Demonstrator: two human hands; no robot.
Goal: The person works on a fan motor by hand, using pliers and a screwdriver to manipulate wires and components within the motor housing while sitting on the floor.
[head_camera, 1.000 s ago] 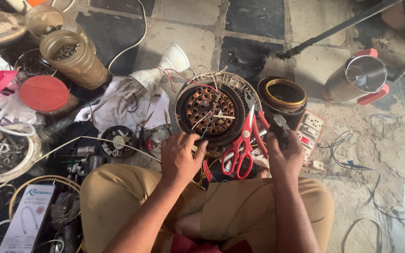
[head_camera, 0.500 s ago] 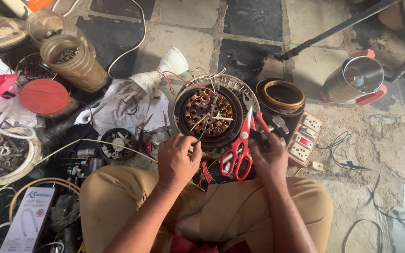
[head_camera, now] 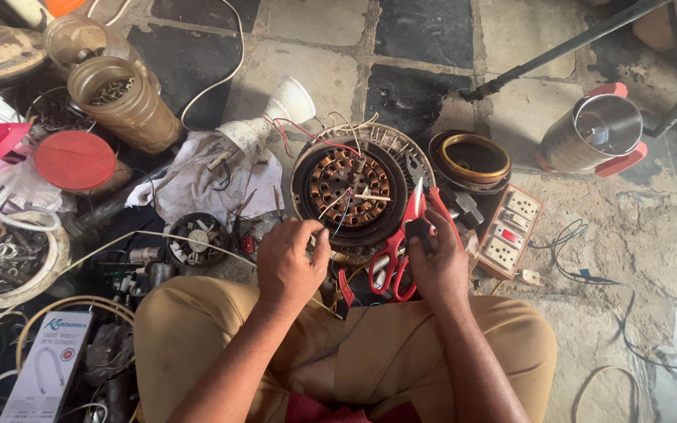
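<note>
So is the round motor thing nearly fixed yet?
Not nearly, I think. Done: the motor lies opened, copper coils bare. In hand: the left hand pinches its loose wires, and the right hand holds red scissors. Left: wire ends hang unjoined, and a dark round cover sits beside it.

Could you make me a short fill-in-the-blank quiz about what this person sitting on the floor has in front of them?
1. The right hand rests on scissors with ____ handles.
2. The left hand pinches thin wires leading from the round motor stator with ____-coloured windings.
3. The shiny steel cup lies tipped on the ____ floor.
4. The flat round lid left of the white cloth is ____.

Missing words: red; copper; stone; red
</note>
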